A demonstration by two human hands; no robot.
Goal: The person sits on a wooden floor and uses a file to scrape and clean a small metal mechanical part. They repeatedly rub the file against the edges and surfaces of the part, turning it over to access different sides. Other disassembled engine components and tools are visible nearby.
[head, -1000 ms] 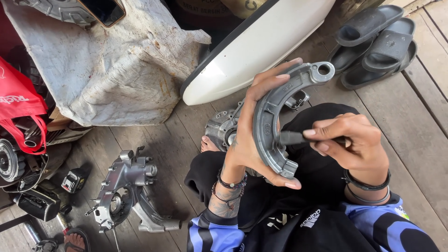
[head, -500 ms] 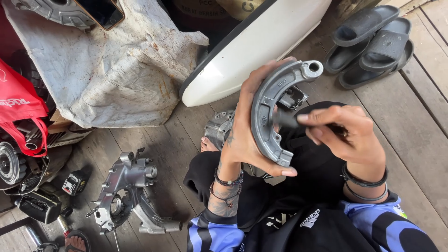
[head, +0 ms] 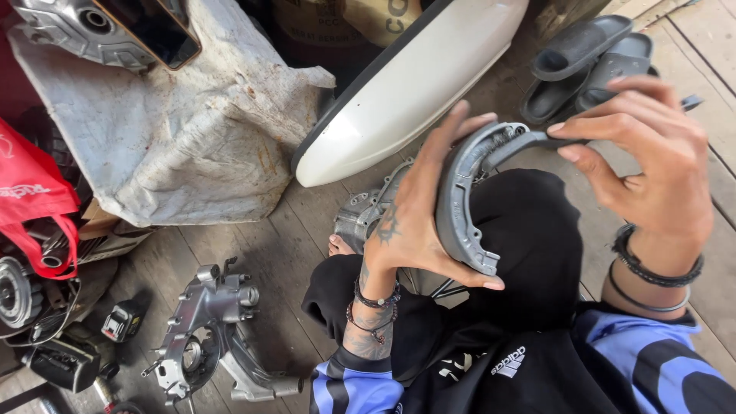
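Head view: the left hand grasps a grey brake shoe by its curved rim, held upright above the person's lap, over the plank floor. The right hand pinches a thin dark tool against the shoe's upper end. The shoe could slip and drop onto the engine part below, since only fingertips brace it. Both wrists are raised, the left palm turned inward, the right fingers bent down.

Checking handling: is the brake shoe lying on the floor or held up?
Held up: left hand grips the brake shoe above the lap; right hand pinches a thin dark tool against it.
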